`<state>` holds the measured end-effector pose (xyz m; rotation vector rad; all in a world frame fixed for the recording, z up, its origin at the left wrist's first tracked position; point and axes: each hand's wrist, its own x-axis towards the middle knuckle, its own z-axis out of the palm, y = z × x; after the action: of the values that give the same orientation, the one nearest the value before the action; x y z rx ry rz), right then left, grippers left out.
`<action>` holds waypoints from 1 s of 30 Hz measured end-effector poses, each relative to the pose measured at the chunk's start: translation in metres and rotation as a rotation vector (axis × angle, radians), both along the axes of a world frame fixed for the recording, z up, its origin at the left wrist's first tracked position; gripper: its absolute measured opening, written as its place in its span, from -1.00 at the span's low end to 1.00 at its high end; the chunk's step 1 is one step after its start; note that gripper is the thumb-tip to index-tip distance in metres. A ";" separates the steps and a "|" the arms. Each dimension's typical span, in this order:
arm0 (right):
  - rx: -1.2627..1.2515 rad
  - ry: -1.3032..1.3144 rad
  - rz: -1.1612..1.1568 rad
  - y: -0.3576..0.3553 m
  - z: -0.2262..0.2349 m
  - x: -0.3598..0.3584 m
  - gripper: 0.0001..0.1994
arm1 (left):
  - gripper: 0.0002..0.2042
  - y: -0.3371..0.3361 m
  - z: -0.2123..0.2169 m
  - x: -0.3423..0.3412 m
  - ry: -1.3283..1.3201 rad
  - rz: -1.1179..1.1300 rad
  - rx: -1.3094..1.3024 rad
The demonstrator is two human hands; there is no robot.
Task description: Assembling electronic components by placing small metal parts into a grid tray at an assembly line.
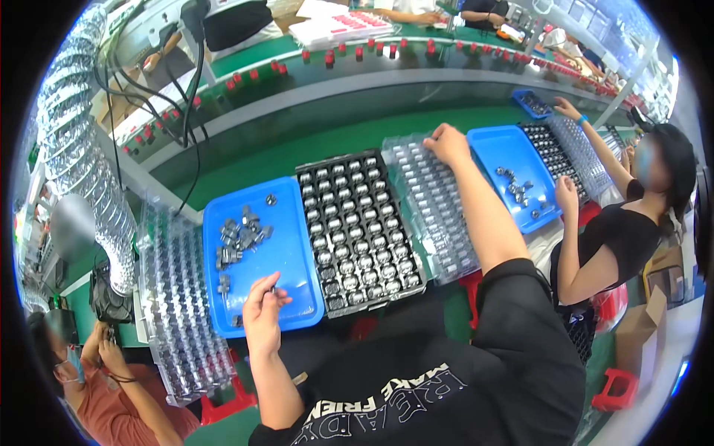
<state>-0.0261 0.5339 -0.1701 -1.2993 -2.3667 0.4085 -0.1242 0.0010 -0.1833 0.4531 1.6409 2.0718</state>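
Note:
My left hand (263,315) is closed over the near edge of a blue tray (286,260), pinching a small dark metal part (274,290) that its fingers mostly hide. Small grey metal parts (242,232) with thin shafts lie loose in that tray, mostly along its left side. My right hand (449,146) is above the far end of a clear plastic blister tray (430,197), fingers curled down; what they hold, if anything, is hidden. Between the blue tray and the clear one sits a black tray (357,303) with rows of round silver parts in its pockets.
Another clear blister tray (178,297) overhangs the bench's near edge at left. A second blue tray (513,167) holds loose parts at right. Co-workers sit on both sides. A silver duct (67,134) and black cables hang at left; red pieces line the conveyor (416,70) behind.

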 end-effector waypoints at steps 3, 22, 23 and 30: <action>-0.069 0.079 0.024 -0.007 -0.003 -0.007 -0.74 | -0.63 -0.009 0.005 0.000 -0.014 0.044 0.076; -0.592 0.837 0.706 -0.261 0.082 0.015 -0.84 | -0.64 0.010 0.057 0.013 -0.136 -0.154 0.353; -0.689 0.857 0.727 -0.293 0.089 0.018 -0.82 | -0.63 0.012 0.057 0.013 -0.124 -0.155 0.347; -0.301 0.754 0.992 -0.356 0.095 0.009 -0.74 | -0.58 0.016 0.060 0.022 -0.089 -0.256 0.420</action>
<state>-0.0174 0.1783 -0.0748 0.1104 -2.1024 1.2950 -0.1017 0.0169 -0.1234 0.6586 1.0308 2.1968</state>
